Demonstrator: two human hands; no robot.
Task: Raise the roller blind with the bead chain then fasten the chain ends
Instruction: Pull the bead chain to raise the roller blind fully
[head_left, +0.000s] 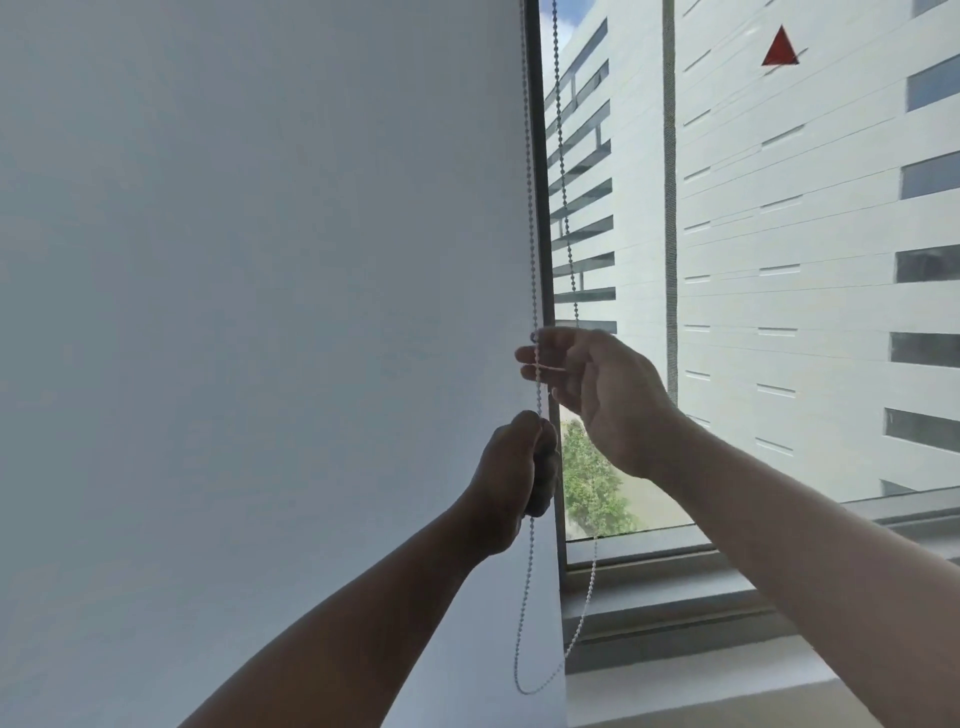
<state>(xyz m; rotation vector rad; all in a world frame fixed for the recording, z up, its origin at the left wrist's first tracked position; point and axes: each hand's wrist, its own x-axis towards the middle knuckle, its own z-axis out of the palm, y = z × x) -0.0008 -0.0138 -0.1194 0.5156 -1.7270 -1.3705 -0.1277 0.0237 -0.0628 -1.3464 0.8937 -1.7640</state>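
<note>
**Two hands on the bead chain**

Both hands are up at the blind's right edge. The left hand (522, 467) is balled into a tight fist around one strand of the bead chain (530, 218), low down. Just above, the right hand (597, 387) sits loosely open, fingers (535, 356) spread, with the chain running across them; a firm grip can't be confirmed. The roller blind (260, 312) covers the whole left side, its bottom edge out of sight. The chain's loop hangs slack beside the window sill (675, 603). Through the window (753, 260), a pale building and a tree.
</note>
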